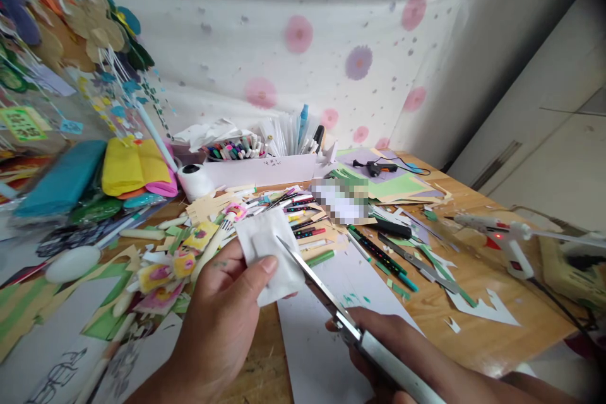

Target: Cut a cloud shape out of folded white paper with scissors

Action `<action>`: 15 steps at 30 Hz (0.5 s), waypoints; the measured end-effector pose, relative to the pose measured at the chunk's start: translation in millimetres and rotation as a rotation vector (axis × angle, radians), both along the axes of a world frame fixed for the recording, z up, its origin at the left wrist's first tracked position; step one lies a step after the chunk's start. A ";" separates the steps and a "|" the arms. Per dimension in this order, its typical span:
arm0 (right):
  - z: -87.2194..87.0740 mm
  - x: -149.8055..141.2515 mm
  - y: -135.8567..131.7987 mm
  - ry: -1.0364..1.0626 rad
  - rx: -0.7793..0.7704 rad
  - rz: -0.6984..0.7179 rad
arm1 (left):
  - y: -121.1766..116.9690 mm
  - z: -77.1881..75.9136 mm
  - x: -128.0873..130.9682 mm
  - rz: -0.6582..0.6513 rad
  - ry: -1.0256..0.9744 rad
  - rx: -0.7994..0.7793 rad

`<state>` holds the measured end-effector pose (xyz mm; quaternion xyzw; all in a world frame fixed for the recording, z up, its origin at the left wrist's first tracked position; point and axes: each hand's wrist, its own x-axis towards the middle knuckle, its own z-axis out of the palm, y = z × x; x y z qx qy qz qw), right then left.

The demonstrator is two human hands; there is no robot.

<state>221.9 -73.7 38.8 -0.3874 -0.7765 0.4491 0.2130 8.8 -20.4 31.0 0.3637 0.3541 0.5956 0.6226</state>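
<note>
My left hand (pixel 227 309) grips a small, flat white packet (pixel 272 259), its thumb pressed across the front and the fingers behind. In my right hand (pixel 398 353) is a pair of metal scissors (pixel 326 297) with a light grey handle. One pointed blade lies across the front of the packet's right side, its tip near the middle. Whether a second blade is behind the packet cannot be seen. Beneath the hands lies a sheet of white paper (pixel 326 341) with green marks.
Pens and paper scraps crowd the table (pixel 473 252) around a blade-like metal tool (pixel 419 262). A white glue gun (pixel 502 233) stands right, a black one (pixel 376 167) farther back. Paper flowers (pixel 184 262) lie left. Behind are a thread spool (pixel 196 182) and a marker box (pixel 265 170).
</note>
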 end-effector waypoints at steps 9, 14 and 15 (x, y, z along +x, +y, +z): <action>-1.6 0.2 -0.5 0.026 0.008 -0.057 | -2.8 1.4 4.6 0.021 -0.005 -0.027; -9.1 3.6 -2.4 -0.090 0.108 -0.105 | -7.6 1.6 8.3 0.002 0.009 -0.058; -10.7 4.5 -2.7 -0.102 0.120 -0.111 | -8.8 0.8 9.6 0.010 0.001 -0.069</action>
